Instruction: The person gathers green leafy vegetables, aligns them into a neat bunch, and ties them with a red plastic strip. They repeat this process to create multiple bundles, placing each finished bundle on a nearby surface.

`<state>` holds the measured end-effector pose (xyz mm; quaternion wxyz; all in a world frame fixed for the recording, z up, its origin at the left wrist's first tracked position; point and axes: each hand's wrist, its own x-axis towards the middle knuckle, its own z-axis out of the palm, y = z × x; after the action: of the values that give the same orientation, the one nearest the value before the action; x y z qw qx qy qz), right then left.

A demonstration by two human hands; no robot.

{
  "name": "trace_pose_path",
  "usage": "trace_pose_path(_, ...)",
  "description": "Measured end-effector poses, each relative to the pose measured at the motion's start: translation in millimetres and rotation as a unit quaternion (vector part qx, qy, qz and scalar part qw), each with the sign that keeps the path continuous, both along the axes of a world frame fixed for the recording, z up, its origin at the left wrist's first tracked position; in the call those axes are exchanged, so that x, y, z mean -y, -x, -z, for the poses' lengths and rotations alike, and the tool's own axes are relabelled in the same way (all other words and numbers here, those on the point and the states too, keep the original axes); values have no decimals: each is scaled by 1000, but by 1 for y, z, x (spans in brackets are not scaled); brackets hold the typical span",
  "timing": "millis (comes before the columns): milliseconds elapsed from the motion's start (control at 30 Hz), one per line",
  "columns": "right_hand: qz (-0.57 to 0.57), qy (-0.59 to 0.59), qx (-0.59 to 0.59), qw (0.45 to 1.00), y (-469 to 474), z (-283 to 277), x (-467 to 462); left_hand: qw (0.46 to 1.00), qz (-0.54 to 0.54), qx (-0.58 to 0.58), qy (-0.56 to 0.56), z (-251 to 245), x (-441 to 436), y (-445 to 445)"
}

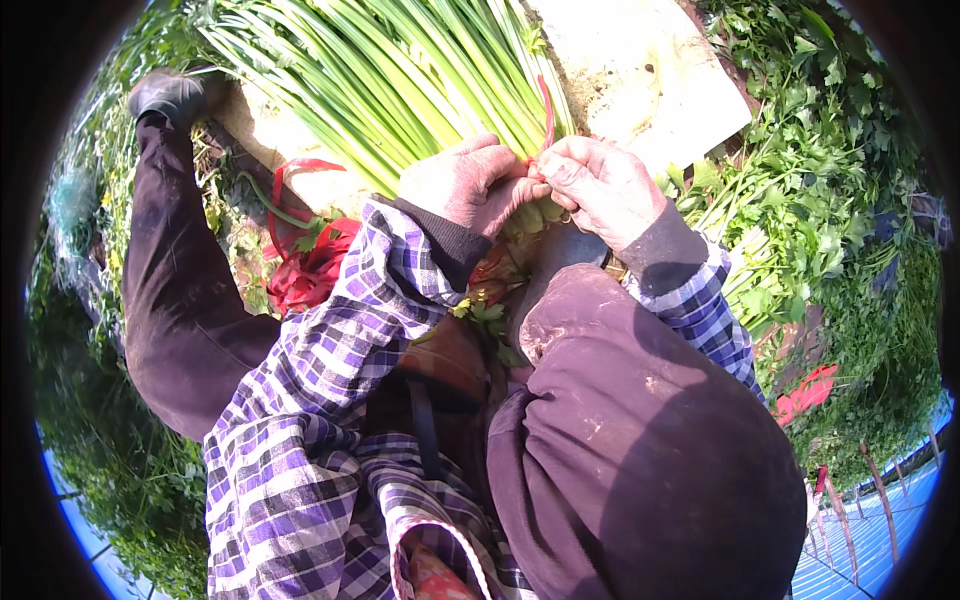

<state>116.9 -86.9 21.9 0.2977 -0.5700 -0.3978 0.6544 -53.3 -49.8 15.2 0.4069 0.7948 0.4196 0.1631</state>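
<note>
A large bunch of celery [397, 97] lies in front of me, its long green stalks fanning away and its pale base end close to my knees. Around the lower stalks runs a red plastic tie [548, 112], with one end sticking up. My left hand [461, 184] rests across the base and pinches the tie between thumb and fingers. Opposite it, my right hand [600, 187] grips the tie too, fingertips nearly touching those of the left. The fingers hide the crossing of the tie. Most of the cut base is behind my hands.
Under the bunch is a pale board [645, 82] with dirt on it. A heap of red ties [311, 274] sits by my left forearm. Loose leafy celery [757, 217] lies to the right, near a red strip [806, 394]. My booted foot [169, 97] is at the board's left.
</note>
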Motion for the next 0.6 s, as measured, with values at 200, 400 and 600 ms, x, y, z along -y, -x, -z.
trace_pose_path(200,12,-141,370,918,-7,35,-14,985,138,-96,37,-14,-10,21)
trace_pose_path(400,29,-76,158,984,-37,24,-15,993,110,-47,22,-3,-3,39)
trace_pose_path(600,-12,225,93,970,-33,-2,44,1000,7,14,-23,7,14,45)
